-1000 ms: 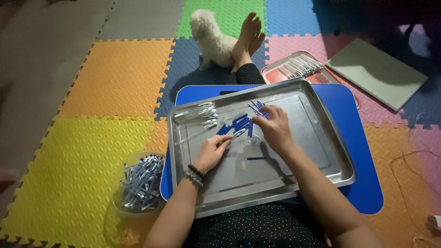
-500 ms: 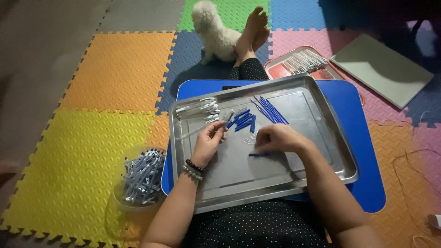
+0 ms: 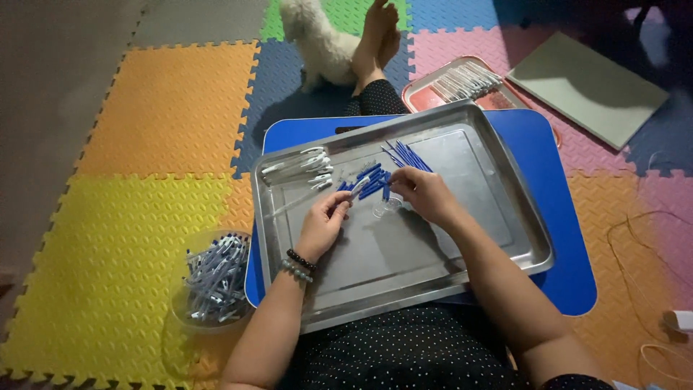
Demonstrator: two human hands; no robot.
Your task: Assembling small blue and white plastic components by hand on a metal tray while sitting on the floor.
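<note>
While the right hand (image 3: 422, 193) was pressing a blue piece flat nearer the lap half a second ago, it is now pinching over the small blue caps (image 3: 372, 180), meeting the left hand (image 3: 325, 220), which is closing its fingers on a clear pen barrel (image 3: 359, 185). Both grips are coming together, so assembly looks under way. Just beyond the right grip blue refills (image 3: 406, 154) are lying; beyond the left, clear barrels (image 3: 302, 165). Toward the lap the metal tray (image 3: 527, 217) is offering bare room, its raised rim bounding every sweep. Outside the left wrist a clear bowl of finished pens (image 3: 215, 278) is sitting.
</note>
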